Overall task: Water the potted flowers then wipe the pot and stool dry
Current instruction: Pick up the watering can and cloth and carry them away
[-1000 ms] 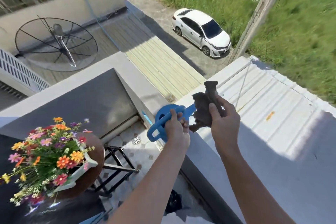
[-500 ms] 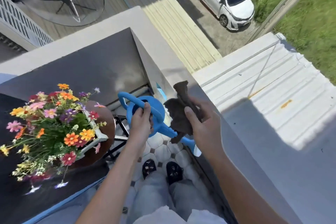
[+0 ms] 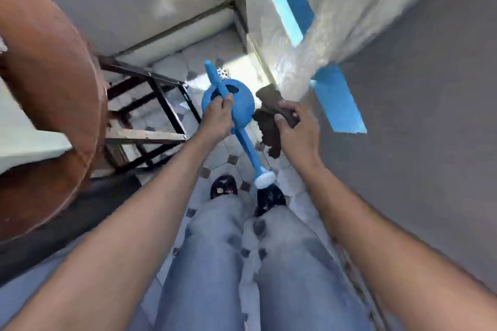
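Observation:
My left hand (image 3: 219, 115) grips the handle of a blue watering can (image 3: 239, 107), held low over the tiled floor with its white-tipped spout (image 3: 265, 176) pointing back toward my feet. My right hand (image 3: 295, 129) holds a dark brown cloth (image 3: 269, 113) just right of the can. The round brown stool top (image 3: 53, 83) fills the left edge, its black metal legs (image 3: 158, 105) below. A corner of the white flower pot (image 3: 24, 142) shows at the far left; the flowers are out of view.
A grey parapet wall (image 3: 403, 115) with blue gaps runs along the right. A floor drain (image 3: 223, 71) sits in the tiled corner ahead. My jeans and dark shoes (image 3: 223, 187) stand on the tiles (image 3: 215, 153) below the can.
My view has tipped from the street and roofs straight down to the floor. Both hands have dropped low, the can has swung so its spout points at my feet, and the flowers have left view.

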The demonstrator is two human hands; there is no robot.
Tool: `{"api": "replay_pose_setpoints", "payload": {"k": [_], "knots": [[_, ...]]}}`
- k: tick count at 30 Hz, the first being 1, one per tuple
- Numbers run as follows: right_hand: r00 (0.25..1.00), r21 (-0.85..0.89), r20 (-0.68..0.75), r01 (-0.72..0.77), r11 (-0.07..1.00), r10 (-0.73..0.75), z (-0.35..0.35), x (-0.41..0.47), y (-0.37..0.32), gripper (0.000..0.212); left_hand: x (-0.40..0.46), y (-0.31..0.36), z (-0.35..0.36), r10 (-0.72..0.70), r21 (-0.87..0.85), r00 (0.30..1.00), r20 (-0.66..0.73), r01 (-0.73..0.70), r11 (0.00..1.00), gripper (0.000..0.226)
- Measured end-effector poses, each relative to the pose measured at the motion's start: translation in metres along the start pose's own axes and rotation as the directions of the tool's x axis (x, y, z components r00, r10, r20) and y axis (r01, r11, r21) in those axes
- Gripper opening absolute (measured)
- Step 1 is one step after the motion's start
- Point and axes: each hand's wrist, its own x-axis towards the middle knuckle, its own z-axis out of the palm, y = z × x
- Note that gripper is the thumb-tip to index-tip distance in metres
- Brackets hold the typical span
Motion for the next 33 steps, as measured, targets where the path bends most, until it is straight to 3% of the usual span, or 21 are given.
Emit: {"api": "replay_pose_setpoints", "payload": {"k": [3,7,17,20,22,24,26,28,31,33], "knots": [[0.997,0.036,-0.006,-0.080,0.996,0.080,0.035,0.033,0.060,0.026,0.063,-0.037,0.035,-0.074,-0.005,0.997,0.007,0.074,0.997,0.053],[0.986,0.035,0.035,-0.164,0.986,0.163,0.062,0.066,0.113,0.025,0.131,-0.084,0.068,-0.147,0.050,0.988,0.052,0.145,0.988,0.053],[0.980,0.113,0.093,-0.187,0.976,0.176,0.104,0.113,0.161,0.038,0.204,-0.130,0.100,-0.088,0.154,0.991,0.105,0.071,0.986,0.053],[0.955,0.165,0.176,-0.267,0.949,0.238,0.110,0.119,0.159,0.056,0.198,-0.118,0.088,-0.041,0.289,0.998,-0.041,0.051,0.956,0.047],[0.928,0.234,0.256,-0.333,0.914,0.272,0.112,0.119,0.156,0.063,0.181,-0.108,0.082,-0.023,0.169,0.995,-0.096,0.039,0.985,0.051],[0.898,0.338,0.366,-0.372,0.865,0.243,0.111,0.118,0.143,0.048,0.155,-0.093,0.070,-0.072,-0.177,0.987,0.144,0.098,0.979,0.061],[0.856,0.402,0.484,-0.401,0.823,0.181,0.111,0.117,0.133,0.043,0.138,-0.092,0.062,0.011,-0.324,0.938,0.345,0.109,0.940,0.061],[0.839,0.439,0.525,-0.413,0.798,0.145,0.110,0.119,0.128,0.051,0.130,-0.098,0.054,0.112,-0.418,0.927,0.359,0.052,0.907,0.043],[0.837,0.447,0.522,-0.434,0.782,0.165,0.114,0.130,0.134,0.052,0.133,-0.103,0.049,0.139,-0.522,0.938,0.318,0.051,0.852,0.020],[0.754,0.447,0.626,-0.555,0.702,0.197,0.118,0.135,0.139,0.044,0.138,-0.103,0.047,0.152,-0.523,0.937,0.314,0.037,0.851,0.017]]}}
